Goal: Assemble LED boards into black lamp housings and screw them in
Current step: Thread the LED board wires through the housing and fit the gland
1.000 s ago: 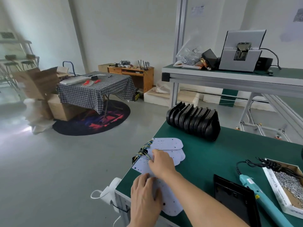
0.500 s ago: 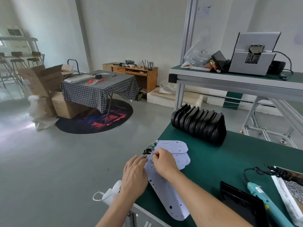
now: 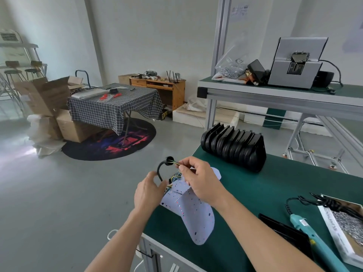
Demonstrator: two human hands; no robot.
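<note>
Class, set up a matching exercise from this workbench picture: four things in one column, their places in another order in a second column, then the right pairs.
1. black lamp housings
2. LED boards
3. turquoise screwdriver
4. grey machine

A. upper shelf
B. bench's left edge, by the hands
C. row at bench's far end
D. bench's right side, beside the screw box

Pairs: 1-C, 2-B, 3-D, 4-A

mat centre (image 3: 255, 189): free | behind: housings (image 3: 235, 147) | right: screwdriver (image 3: 316, 242)

Both hands, left (image 3: 149, 193) and right (image 3: 198, 176), pinch the black cable (image 3: 161, 169) above white LED boards (image 3: 193, 211)
</note>
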